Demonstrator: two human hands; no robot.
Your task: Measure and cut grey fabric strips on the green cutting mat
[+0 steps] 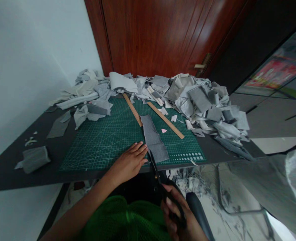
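The left hand [130, 160] lies flat, fingers extended, gripping nothing, tips at the left edge of one gray fabric strip [155, 140]. The right hand [188, 216] curls around one pair of black scissors [156, 176], some fingers hidden; the blade gap is hard to make out. Two wooden rulers [166, 121] flank the strip's far end. Bare green cutting mat [100, 140] stretches left.

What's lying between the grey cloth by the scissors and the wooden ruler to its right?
In the head view, a small pink triangular piece lies on the green cutting mat between the grey cloth and that wooden ruler.
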